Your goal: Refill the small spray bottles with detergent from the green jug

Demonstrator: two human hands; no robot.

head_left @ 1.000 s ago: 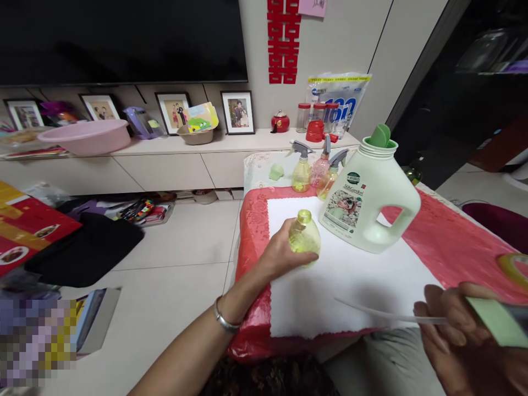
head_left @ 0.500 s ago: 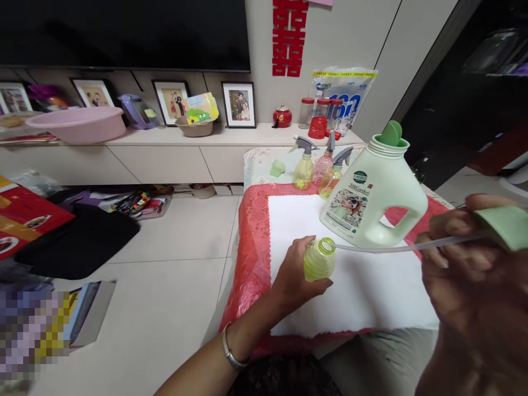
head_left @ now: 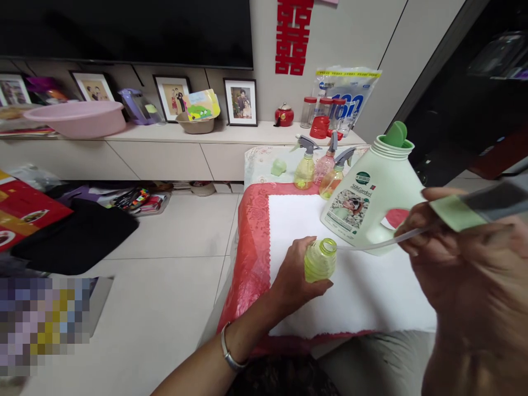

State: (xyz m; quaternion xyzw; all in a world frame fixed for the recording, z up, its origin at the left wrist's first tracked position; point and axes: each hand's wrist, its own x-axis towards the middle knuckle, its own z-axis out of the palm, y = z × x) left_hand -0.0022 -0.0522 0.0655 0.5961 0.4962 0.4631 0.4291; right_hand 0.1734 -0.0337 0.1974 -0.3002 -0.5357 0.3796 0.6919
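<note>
My left hand (head_left: 293,270) is wrapped round a small yellow-green spray bottle body (head_left: 320,265), its open mouth facing up, over the white cloth (head_left: 363,297). My right hand (head_left: 462,258), close to the camera, grips a trigger spray head (head_left: 457,212) with a light green collar and a blurred grey top. From it a clear dip tube (head_left: 383,243) runs left; its tip appears just right of the bottle's mouth. Behind the tube stands a large pale green detergent jug (head_left: 350,203), a green piece (head_left: 395,135) at its opening.
Several spray bottles with grey triggers (head_left: 305,165) stand at the table's back beside a crumpled green piece (head_left: 278,166). A red cover (head_left: 251,242) borders the cloth. The cabinet beyond carries a red pot (head_left: 284,115), lidded jars (head_left: 308,113), a plastic bag (head_left: 350,91) and a pink basin (head_left: 78,118).
My right hand has moved left and slightly upward with the spray head, and the tube now bows more near the hand. My left hand and the bottle stay nearly in place.
</note>
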